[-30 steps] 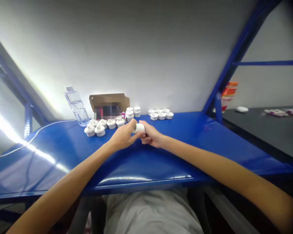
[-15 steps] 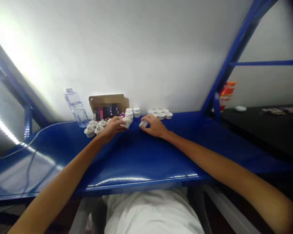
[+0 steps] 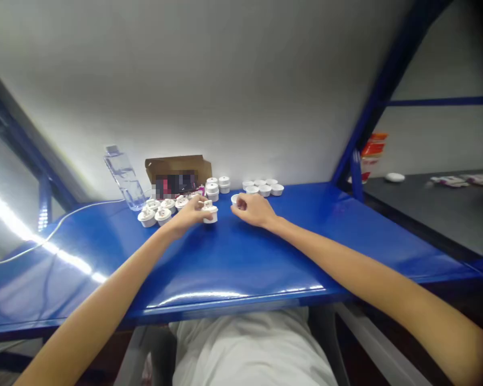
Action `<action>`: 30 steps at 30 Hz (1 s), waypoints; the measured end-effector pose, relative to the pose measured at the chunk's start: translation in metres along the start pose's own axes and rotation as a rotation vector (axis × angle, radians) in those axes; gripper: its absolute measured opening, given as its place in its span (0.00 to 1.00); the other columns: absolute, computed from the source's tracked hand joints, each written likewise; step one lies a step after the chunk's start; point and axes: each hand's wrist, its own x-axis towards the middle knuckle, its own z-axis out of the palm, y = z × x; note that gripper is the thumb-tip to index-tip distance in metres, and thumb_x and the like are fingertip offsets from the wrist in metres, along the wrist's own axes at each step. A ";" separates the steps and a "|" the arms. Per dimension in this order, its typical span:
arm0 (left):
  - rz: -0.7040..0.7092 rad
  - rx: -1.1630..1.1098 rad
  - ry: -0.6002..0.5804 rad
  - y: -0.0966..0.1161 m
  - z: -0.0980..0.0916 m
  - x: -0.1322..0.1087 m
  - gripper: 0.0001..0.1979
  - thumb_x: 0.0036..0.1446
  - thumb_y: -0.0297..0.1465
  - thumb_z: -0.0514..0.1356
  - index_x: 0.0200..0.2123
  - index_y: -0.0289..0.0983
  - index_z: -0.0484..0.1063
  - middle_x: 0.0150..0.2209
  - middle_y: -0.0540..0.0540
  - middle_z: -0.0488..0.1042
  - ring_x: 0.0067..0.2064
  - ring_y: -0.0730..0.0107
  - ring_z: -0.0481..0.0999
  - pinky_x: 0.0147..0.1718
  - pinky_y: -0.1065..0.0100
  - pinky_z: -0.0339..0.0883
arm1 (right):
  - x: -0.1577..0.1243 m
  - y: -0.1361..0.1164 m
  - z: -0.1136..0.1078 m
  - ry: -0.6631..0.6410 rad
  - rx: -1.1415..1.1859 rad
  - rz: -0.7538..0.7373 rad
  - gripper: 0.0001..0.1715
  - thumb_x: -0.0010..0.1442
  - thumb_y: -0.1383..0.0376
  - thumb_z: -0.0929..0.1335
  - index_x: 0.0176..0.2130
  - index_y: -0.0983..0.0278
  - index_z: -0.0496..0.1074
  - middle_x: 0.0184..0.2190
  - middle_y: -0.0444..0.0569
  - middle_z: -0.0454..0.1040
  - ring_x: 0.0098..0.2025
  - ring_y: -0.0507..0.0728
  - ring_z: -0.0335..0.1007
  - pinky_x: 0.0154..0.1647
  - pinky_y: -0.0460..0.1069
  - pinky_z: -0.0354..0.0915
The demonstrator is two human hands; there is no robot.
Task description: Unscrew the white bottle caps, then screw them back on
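Observation:
My left hand point(image 3: 192, 214) is closed round a white round fitting point(image 3: 211, 215) with small parts on its top, low over the blue table point(image 3: 225, 262). To its right, my right hand point(image 3: 254, 209) grips a small white cup point(image 3: 234, 199), mostly hidden by the fingers. Several like white fittings point(image 3: 163, 216) with raised tops stand left of my left hand. Behind the hands are stacked white round pieces point(image 3: 212, 190). Several open white cups point(image 3: 264, 190) sit in rows beyond my right hand.
A clear bottle point(image 3: 125, 179) stands at the back left, with a white cable point(image 3: 72, 213) running past it. An open cardboard box point(image 3: 179, 164) rests against the wall. Blue frame posts point(image 3: 362, 139) rise at both sides. A black surface point(image 3: 418, 209) lies at the right.
My left hand has lowered its fitting, which was tilted and is now upright. The cup in my right hand has turned so that its rim shows.

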 end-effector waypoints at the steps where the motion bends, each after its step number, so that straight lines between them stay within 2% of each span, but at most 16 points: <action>1: 0.016 0.041 0.012 0.000 -0.002 0.000 0.22 0.44 0.31 0.65 0.44 0.39 0.68 0.37 0.49 0.73 0.39 0.66 0.74 0.39 0.65 0.67 | -0.002 -0.003 0.001 -0.039 -0.004 -0.001 0.12 0.64 0.54 0.67 0.38 0.60 0.73 0.34 0.48 0.78 0.36 0.58 0.74 0.38 0.51 0.65; 5: 0.068 0.210 0.054 0.001 -0.012 0.002 0.21 0.44 0.34 0.65 0.44 0.39 0.70 0.40 0.48 0.73 0.42 0.63 0.74 0.42 0.64 0.67 | -0.007 -0.007 0.005 -0.079 -0.030 -0.046 0.17 0.61 0.56 0.69 0.46 0.62 0.74 0.47 0.54 0.79 0.46 0.62 0.76 0.45 0.52 0.67; 7: 0.073 0.278 0.063 0.004 -0.017 0.002 0.22 0.45 0.35 0.65 0.45 0.39 0.70 0.43 0.48 0.74 0.44 0.61 0.74 0.43 0.64 0.68 | -0.008 -0.005 0.007 -0.088 -0.019 -0.066 0.18 0.62 0.56 0.69 0.48 0.63 0.74 0.50 0.55 0.78 0.49 0.63 0.75 0.49 0.53 0.68; 10: 0.077 0.408 0.055 0.009 -0.022 0.000 0.23 0.45 0.37 0.64 0.46 0.40 0.69 0.44 0.48 0.75 0.43 0.61 0.75 0.41 0.64 0.68 | -0.007 -0.002 0.008 -0.116 0.005 -0.060 0.16 0.63 0.58 0.69 0.48 0.63 0.75 0.49 0.55 0.78 0.51 0.63 0.75 0.52 0.54 0.68; 14: 0.128 0.781 -0.001 0.018 -0.030 -0.005 0.21 0.45 0.39 0.63 0.44 0.40 0.69 0.39 0.48 0.76 0.41 0.57 0.75 0.38 0.63 0.65 | -0.006 0.000 0.010 -0.154 0.027 -0.051 0.16 0.64 0.58 0.68 0.49 0.63 0.75 0.49 0.55 0.79 0.53 0.64 0.74 0.55 0.55 0.67; 17: 0.137 1.016 -0.054 0.022 -0.043 -0.008 0.21 0.47 0.40 0.62 0.44 0.40 0.70 0.41 0.44 0.77 0.42 0.53 0.76 0.38 0.62 0.64 | -0.006 0.001 0.010 -0.165 0.031 -0.063 0.17 0.64 0.58 0.67 0.49 0.64 0.74 0.51 0.56 0.78 0.54 0.64 0.73 0.56 0.56 0.66; 22: 0.133 1.306 0.010 0.015 -0.068 -0.005 0.18 0.48 0.41 0.61 0.41 0.38 0.72 0.43 0.37 0.76 0.46 0.47 0.75 0.40 0.60 0.65 | -0.006 0.001 0.011 -0.179 0.002 -0.081 0.17 0.65 0.58 0.66 0.49 0.64 0.74 0.51 0.57 0.77 0.55 0.65 0.71 0.57 0.57 0.65; 25: 0.128 1.390 0.034 0.010 -0.074 -0.002 0.18 0.48 0.41 0.62 0.41 0.37 0.73 0.44 0.35 0.76 0.48 0.45 0.74 0.41 0.58 0.65 | -0.006 0.001 0.012 -0.181 -0.007 -0.087 0.17 0.66 0.58 0.66 0.49 0.64 0.73 0.51 0.57 0.77 0.54 0.65 0.71 0.57 0.58 0.64; 30: 0.112 1.377 0.026 0.010 -0.073 -0.002 0.22 0.50 0.41 0.61 0.47 0.37 0.72 0.45 0.36 0.75 0.47 0.46 0.74 0.39 0.59 0.65 | -0.008 0.001 0.012 -0.181 -0.001 -0.086 0.16 0.66 0.58 0.65 0.49 0.65 0.73 0.51 0.57 0.76 0.55 0.65 0.70 0.58 0.59 0.64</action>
